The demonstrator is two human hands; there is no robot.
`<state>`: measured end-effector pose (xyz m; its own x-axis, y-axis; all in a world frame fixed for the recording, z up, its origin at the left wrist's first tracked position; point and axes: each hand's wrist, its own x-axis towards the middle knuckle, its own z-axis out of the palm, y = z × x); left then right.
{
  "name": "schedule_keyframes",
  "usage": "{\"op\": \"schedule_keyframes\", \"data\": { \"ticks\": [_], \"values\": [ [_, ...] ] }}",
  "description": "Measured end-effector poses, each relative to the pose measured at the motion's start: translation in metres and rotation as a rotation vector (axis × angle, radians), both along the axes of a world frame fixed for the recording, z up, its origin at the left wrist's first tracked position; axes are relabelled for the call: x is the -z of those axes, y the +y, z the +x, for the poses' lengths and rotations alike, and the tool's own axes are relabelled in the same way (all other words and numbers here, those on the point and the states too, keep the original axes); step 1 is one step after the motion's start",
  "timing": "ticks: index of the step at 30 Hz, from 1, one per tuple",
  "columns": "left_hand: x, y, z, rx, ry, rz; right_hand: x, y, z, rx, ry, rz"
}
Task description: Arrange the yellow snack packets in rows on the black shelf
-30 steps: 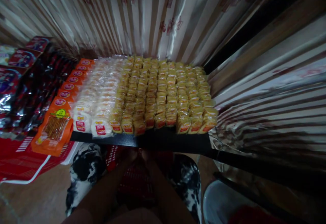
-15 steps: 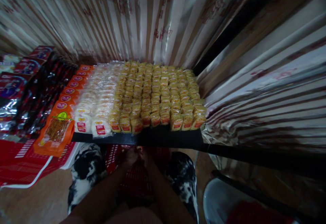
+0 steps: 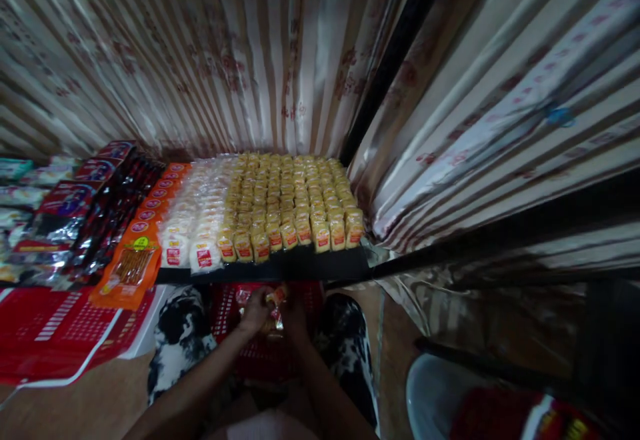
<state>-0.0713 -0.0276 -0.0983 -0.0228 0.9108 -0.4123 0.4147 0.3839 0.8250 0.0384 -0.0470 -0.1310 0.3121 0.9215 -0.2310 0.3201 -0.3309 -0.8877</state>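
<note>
My left hand [image 3: 256,311] and my right hand [image 3: 294,315] are close together over a red basket [image 3: 220,310] between my knees. A small wrapped snack packet [image 3: 277,295], yellowish with an orange-red label, sits between my closed fingers, held from both sides. Below it more shiny packets [image 3: 273,323] show inside the basket, too dim to make out. Just beyond my hands, a dark shelf [image 3: 320,265] carries rows of yellow-wrapped snacks [image 3: 290,207]. White-wrapped snacks [image 3: 203,220] stand in rows to their left.
Left along the shelf lie orange snack bags [image 3: 131,270] and dark red-black packages [image 3: 70,207]. Another red basket [image 3: 65,333] with a white handle is below them. Striped curtains [image 3: 225,60] hang behind. A pale basin [image 3: 430,393] stands at lower right.
The view has shifted, so the shelf's right end now appears further left. The small packet has come into sight between my hands, which have risen slightly apart above the basket.
</note>
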Motion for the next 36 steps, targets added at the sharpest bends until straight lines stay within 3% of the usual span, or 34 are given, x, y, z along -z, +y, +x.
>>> {"op": "schedule_keyframes", "data": {
  "ticks": [6,12,18,22,26,30,36],
  "values": [
    [-0.057,0.008,-0.002,0.204,0.008,0.009,-0.037,-0.018,0.022,0.045,-0.109,0.000],
    [-0.096,0.002,-0.009,0.437,0.091,0.091,-0.065,-0.037,0.044,-0.077,-0.141,0.180],
    [-0.130,0.012,-0.002,0.601,0.116,0.286,-0.089,-0.035,0.053,-0.347,-0.025,0.320],
    [-0.144,0.025,0.012,0.434,-0.064,0.316,-0.109,-0.018,0.055,-0.259,-0.070,0.389],
    [-0.145,0.037,0.030,0.228,-0.198,0.304,-0.122,0.006,0.056,-0.132,-0.096,0.417],
    [-0.139,0.048,0.048,0.077,-0.123,0.405,-0.124,0.027,0.054,-0.097,-0.119,0.376],
    [-0.136,0.063,0.064,0.013,0.122,0.509,-0.124,0.037,0.052,0.022,-0.293,0.439]
  ]
}}
